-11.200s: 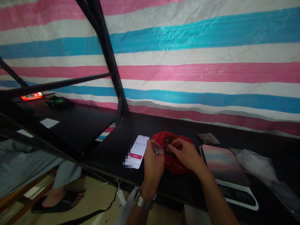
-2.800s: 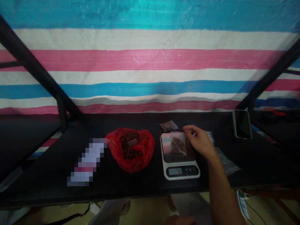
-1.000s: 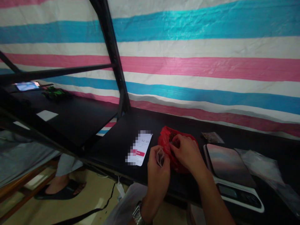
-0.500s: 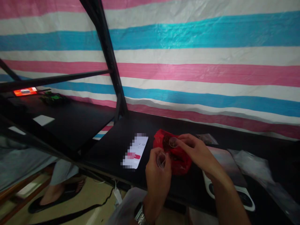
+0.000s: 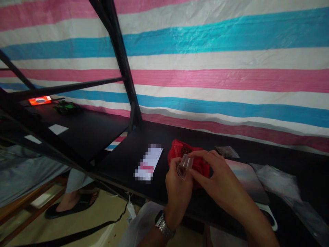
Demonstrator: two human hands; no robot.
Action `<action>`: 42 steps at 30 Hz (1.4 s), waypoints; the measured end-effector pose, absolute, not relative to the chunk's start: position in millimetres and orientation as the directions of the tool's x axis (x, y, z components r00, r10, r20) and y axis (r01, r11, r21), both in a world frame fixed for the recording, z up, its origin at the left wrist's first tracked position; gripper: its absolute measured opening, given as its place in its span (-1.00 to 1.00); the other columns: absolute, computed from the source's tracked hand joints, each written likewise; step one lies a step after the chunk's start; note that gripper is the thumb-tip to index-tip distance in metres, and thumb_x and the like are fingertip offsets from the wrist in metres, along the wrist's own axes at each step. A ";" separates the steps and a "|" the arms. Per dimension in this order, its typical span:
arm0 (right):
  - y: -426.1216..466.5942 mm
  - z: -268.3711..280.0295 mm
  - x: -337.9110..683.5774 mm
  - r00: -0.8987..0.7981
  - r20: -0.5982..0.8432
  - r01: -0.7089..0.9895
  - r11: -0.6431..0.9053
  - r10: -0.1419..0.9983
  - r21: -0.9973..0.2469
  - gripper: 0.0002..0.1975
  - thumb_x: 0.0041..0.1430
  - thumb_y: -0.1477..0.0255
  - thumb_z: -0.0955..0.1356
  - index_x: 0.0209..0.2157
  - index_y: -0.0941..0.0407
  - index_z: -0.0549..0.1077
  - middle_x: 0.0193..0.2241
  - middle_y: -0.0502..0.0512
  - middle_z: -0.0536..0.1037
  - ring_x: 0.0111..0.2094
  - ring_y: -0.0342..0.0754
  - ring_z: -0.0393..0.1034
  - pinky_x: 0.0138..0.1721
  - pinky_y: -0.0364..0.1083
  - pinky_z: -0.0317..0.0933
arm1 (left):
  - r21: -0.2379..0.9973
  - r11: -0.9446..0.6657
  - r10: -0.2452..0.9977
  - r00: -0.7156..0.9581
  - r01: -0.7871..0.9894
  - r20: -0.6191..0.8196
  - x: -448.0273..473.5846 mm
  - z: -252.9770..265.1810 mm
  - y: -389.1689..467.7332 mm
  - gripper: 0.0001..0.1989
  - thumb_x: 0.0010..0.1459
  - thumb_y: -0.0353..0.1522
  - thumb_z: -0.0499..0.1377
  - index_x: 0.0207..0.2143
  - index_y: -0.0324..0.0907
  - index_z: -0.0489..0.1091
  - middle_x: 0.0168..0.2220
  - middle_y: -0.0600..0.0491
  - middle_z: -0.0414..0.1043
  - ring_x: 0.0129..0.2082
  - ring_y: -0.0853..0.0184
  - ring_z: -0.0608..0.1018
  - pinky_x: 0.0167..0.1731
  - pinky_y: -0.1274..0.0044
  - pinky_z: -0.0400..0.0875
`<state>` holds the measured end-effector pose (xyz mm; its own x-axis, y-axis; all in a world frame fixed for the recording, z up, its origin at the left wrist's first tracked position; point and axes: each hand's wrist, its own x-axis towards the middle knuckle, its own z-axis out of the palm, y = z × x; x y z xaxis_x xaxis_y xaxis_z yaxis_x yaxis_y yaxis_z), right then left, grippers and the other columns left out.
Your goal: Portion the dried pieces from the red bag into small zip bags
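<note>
In the head view, my left hand (image 5: 179, 187) is closed round a small clear plastic bag (image 5: 181, 172), its mouth held open. My right hand (image 5: 222, 178) pinches a small clear plastic cup (image 5: 188, 160), tilted over that mouth. Whether anything is falling from the cup is too small to tell. Just behind both hands lies an opened red plastic bag (image 5: 177, 148) with dark brown bits (image 5: 185, 150) inside. My right hand partly covers it.
A phone (image 5: 150, 163) lies left of the red bag. To the right are a small filled clear bag (image 5: 227, 151), a flat shiny pouch (image 5: 246, 178) over a white device, and loose clear bags (image 5: 279, 181). A black frame post (image 5: 120, 58) rises at left; a seated person's foot (image 5: 69, 202) shows below.
My right hand has brought the cup from over the red bag to the mouth of the small clear bag and tilted it. My left hand has shifted slightly right, still holding the clear bag.
</note>
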<state>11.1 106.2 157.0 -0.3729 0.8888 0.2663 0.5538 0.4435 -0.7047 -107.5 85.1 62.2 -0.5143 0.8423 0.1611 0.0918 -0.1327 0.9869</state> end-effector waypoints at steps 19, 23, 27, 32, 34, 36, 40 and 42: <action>131.0 137.5 3.6 -0.213 0.408 0.558 0.454 0.888 -0.695 -0.78 0.22 0.36 0.45 -0.08 -0.02 0.61 -0.10 0.11 0.68 -0.06 0.15 0.48 0.04 0.11 0.22 | 0.962 -0.272 0.781 -0.581 0.016 0.230 -110.2 72.3 86.8 -0.84 0.21 -0.38 0.26 -0.22 -0.11 0.29 -0.43 0.20 0.34 -0.46 0.42 0.47 -0.41 0.59 0.36; 144.9 123.2 -6.8 -0.250 0.282 0.672 0.376 0.926 -0.639 -0.84 0.24 0.35 0.44 -0.15 0.01 0.63 -0.09 0.13 0.70 0.00 0.22 0.46 0.04 0.16 0.19 | 0.916 -0.380 0.714 -0.591 0.124 0.376 -113.9 70.8 79.1 -0.74 0.22 -0.44 0.25 -0.10 -0.10 0.25 -0.34 0.17 0.32 -0.41 0.42 0.47 -0.36 0.58 0.40; 133.3 133.3 -4.9 -0.363 0.249 0.546 0.422 0.898 -0.724 -0.87 0.28 0.35 0.40 -0.19 0.01 0.62 -0.07 0.10 0.68 0.00 0.14 0.48 0.08 0.12 0.22 | 0.868 -0.415 0.637 -0.595 0.272 0.491 -114.3 64.8 73.8 -0.55 0.17 -0.50 0.28 0.04 -0.09 0.20 -0.15 0.05 0.34 -0.22 0.33 0.52 -0.21 0.50 0.46; 104.4 158.1 8.2 -0.525 0.072 0.417 0.330 0.848 -0.847 -0.84 0.17 0.39 0.47 -0.17 -0.05 0.62 -0.19 -0.03 0.69 -0.20 0.01 0.54 -0.13 -0.06 0.34 | 0.849 -0.482 0.686 -0.510 0.216 0.519 -105.9 59.2 72.5 -0.34 0.06 -0.54 0.28 0.16 -0.07 0.10 -0.04 -0.02 0.29 -0.15 0.26 0.55 -0.15 0.40 0.55; 100.9 161.7 14.3 -0.489 0.105 0.435 0.346 0.866 -0.832 -0.87 0.18 0.40 0.46 -0.22 -0.04 0.64 -0.22 -0.03 0.69 -0.20 0.01 0.54 -0.13 -0.07 0.35 | 0.838 -0.488 0.701 -0.463 0.243 0.542 -100.1 61.1 70.4 -0.27 0.05 -0.57 0.26 0.22 -0.07 0.07 0.03 -0.07 0.28 -0.05 0.20 0.55 -0.05 0.34 0.56; 102.7 163.3 24.9 -0.413 0.185 0.431 0.371 0.892 -0.823 -0.90 0.23 0.34 0.43 -0.28 -0.02 0.65 -0.28 0.00 0.68 -0.23 0.01 0.53 -0.15 -0.08 0.37 | 0.817 -0.484 0.717 -0.393 0.312 0.575 -93.2 64.5 66.5 -0.23 0.08 -0.60 0.22 0.28 -0.06 0.05 0.11 -0.13 0.27 0.08 0.13 0.52 0.07 0.28 0.52; 113.5 164.0 66.0 -0.247 0.268 0.412 0.352 0.931 -0.840 -0.81 0.22 0.21 0.44 -0.31 0.02 0.61 -0.38 0.03 0.64 -0.33 0.00 0.51 -0.26 -0.09 0.38 | 0.745 -0.523 0.720 -0.253 0.413 0.646 -77.1 66.8 58.7 -0.13 0.08 -0.61 0.19 0.40 -0.07 -0.02 0.23 -0.21 0.22 0.24 0.02 0.42 0.21 0.18 0.44; 120.2 159.8 92.4 -0.180 0.234 0.392 0.288 0.955 -0.874 -0.74 0.20 0.13 0.45 -0.31 0.04 0.58 -0.39 0.05 0.65 -0.35 0.00 0.52 -0.29 -0.08 0.38 | 0.719 -0.521 0.705 -0.244 0.459 0.666 -69.8 64.3 58.6 -0.10 0.06 -0.61 0.19 0.42 -0.10 -0.02 0.25 -0.24 0.19 0.26 -0.02 0.38 0.24 0.12 0.38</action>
<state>92.4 120.2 159.8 -0.1796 0.9554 0.2345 0.3918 0.2881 -0.8738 -69.8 58.6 64.3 -0.2437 0.7048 0.6663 0.4594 -0.5211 0.7193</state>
